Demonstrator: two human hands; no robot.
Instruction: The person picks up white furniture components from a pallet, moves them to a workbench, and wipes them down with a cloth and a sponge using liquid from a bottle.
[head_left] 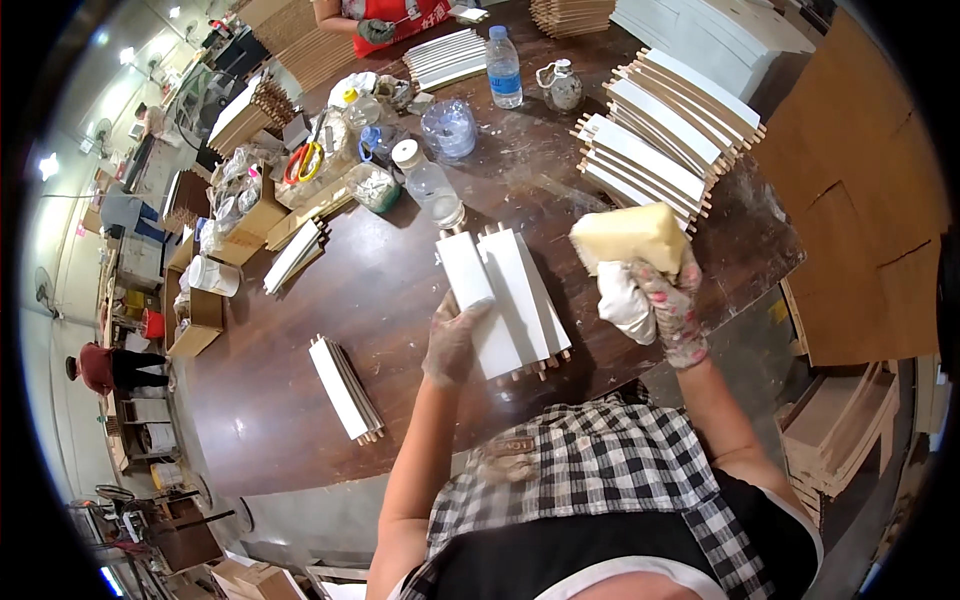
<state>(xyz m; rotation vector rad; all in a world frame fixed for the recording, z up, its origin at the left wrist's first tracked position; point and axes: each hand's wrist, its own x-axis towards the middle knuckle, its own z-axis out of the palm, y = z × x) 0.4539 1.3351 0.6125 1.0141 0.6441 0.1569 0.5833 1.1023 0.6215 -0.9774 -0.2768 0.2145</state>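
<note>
Dark brown tabletop, white pegged boards near the front edge, smaller stack at left, larger stack at far right, blue-capped bottle beyond.

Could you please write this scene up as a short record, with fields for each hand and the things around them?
Left hand: gloved, holding a flat white slat
Right hand: in a flower-patterned glove, holding a thick pale-yellow block and crumpled white cloth-like material
Beside the held slat: more white slats with wooden end pegs
Work surface: glossy dark-brown table
Table's left part: small white-topped stack of pegged slats
Table's far side: clear plastic bottle with blue cap
</note>
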